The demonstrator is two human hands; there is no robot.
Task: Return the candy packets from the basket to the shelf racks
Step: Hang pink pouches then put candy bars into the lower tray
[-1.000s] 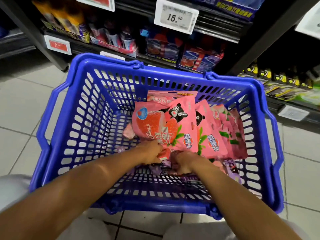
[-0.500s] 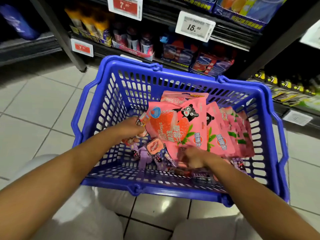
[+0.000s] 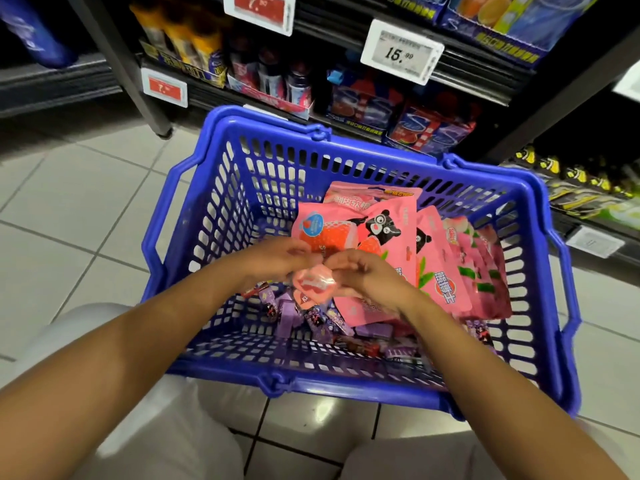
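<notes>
Head view: above the blue basket [image 3: 221,188], the left hand [image 3: 277,259] and right hand [image 3: 367,271] both pinch a small pink candy packet [image 3: 313,284]. It looks light, crinkly and slippery; gripping its sealed edges seems safest.

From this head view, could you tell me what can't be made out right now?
- Small pink packet: motion-blurred, its print unreadable; left hand and right hand cover its edges.
- Purple candy packets on the blue basket floor: partly hidden under the right forearm and the big pink bags.
- Red price tag: cut off by the top edge.
</notes>
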